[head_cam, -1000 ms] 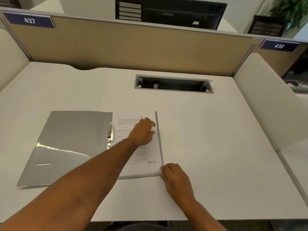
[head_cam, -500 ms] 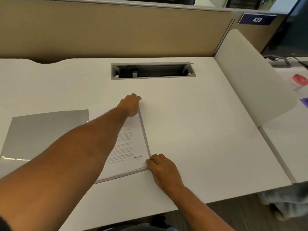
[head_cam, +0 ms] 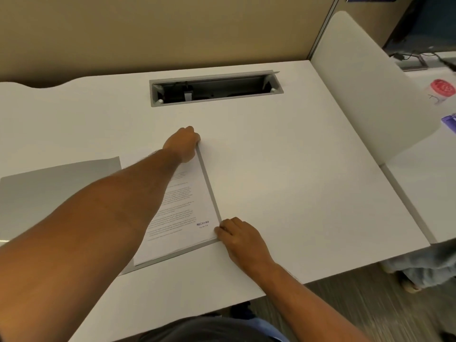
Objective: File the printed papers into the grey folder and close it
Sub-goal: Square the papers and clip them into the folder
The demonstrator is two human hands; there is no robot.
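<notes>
The grey folder (head_cam: 59, 193) lies open on the white desk (head_cam: 296, 181), its left flap spread flat. On its right half rest the printed papers (head_cam: 187, 208), with a thin grey strip of the back cover showing along their right and near edges. My left hand (head_cam: 183, 144) reaches across the folder, fingers curled around the far right corner of the stack. My right hand (head_cam: 243, 239) has its fingertips curled at the near right corner. My left forearm hides the folder's spine and clip.
A grey cable tray opening (head_cam: 214, 88) is set into the desk behind the papers. A beige partition (head_cam: 148, 33) closes the back and a white side panel (head_cam: 365, 90) the right. The neighbouring desk holds a red-topped item (head_cam: 443, 88).
My left hand slid from the middle of the page up to its far right corner. My right hand stayed at the near right corner. The view swung right and down.
</notes>
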